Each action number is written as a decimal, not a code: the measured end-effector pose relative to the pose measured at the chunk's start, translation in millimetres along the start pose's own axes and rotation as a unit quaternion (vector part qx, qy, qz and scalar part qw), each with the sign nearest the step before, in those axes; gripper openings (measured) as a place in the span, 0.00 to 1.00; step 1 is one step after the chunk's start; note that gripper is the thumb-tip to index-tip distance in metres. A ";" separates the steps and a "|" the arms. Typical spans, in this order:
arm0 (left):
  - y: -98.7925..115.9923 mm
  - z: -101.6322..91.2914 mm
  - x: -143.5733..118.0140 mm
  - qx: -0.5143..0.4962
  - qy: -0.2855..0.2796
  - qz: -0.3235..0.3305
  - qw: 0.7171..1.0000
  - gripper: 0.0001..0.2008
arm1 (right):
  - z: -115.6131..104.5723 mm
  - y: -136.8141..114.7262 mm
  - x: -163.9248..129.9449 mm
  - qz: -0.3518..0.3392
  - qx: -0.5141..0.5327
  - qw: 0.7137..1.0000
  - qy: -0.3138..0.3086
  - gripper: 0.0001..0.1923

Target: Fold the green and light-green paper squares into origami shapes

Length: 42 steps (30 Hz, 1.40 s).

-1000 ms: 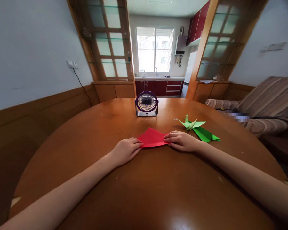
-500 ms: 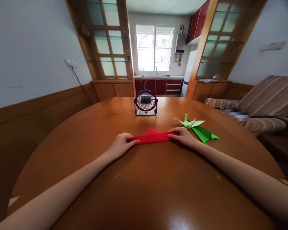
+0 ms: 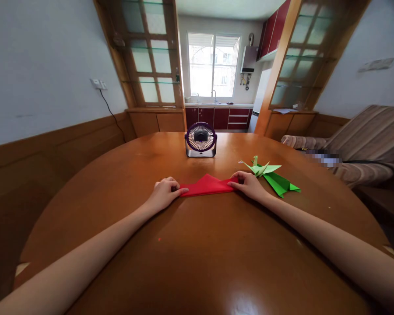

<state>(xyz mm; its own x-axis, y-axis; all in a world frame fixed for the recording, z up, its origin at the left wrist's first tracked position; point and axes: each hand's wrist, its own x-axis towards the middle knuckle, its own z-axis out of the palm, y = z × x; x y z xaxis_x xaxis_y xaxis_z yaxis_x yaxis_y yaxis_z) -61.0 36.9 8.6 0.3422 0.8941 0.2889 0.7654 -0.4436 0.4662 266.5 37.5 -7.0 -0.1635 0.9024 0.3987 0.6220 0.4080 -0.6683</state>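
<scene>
- Wooden table (image 3: 197, 249): red paper (image 3: 206, 186) lies between the side edges, long axis left-right.
- My left hand (image 3: 164, 193) pinches its left end, my right hand (image 3: 248, 184) its right; both equally near.

Red paper (image 3: 208, 185), green origami (image 3: 277, 182), purple fan (image 3: 201, 137), striped armchair (image 3: 364, 139)

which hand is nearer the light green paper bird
Right. The right hand is just in front of the light green paper bird; the left hand is farther left, across the red paper.
</scene>
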 end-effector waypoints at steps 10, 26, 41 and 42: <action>8.0 5.1 -7.3 0.179 0.044 0.052 0.981 0.17 | 3.5 -2.5 -2.8 -0.033 -0.072 0.997 0.001 0.13; 37.3 31.3 -8.0 0.110 -0.132 0.232 0.957 0.28 | 3.3 -6.3 -2.8 -0.039 -0.092 0.995 -0.016 0.10; 31.9 30.6 -8.2 0.096 -0.174 0.252 0.947 0.34 | 5.1 -6.7 -4.7 -0.082 -0.113 0.990 -0.031 0.08; 32.8 29.7 -8.6 0.098 -0.179 0.249 0.947 0.34 | 5.3 -6.7 -4.7 -0.086 -0.118 0.989 -0.035 0.08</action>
<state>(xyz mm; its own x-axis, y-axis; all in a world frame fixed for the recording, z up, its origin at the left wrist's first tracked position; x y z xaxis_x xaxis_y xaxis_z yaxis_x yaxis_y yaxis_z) -22.7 16.4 -3.4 0.8228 0.5567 0.1142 0.5355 -0.8268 0.1719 259.1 31.3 -7.7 -0.3291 0.8335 0.4439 0.7411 0.5193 -0.4256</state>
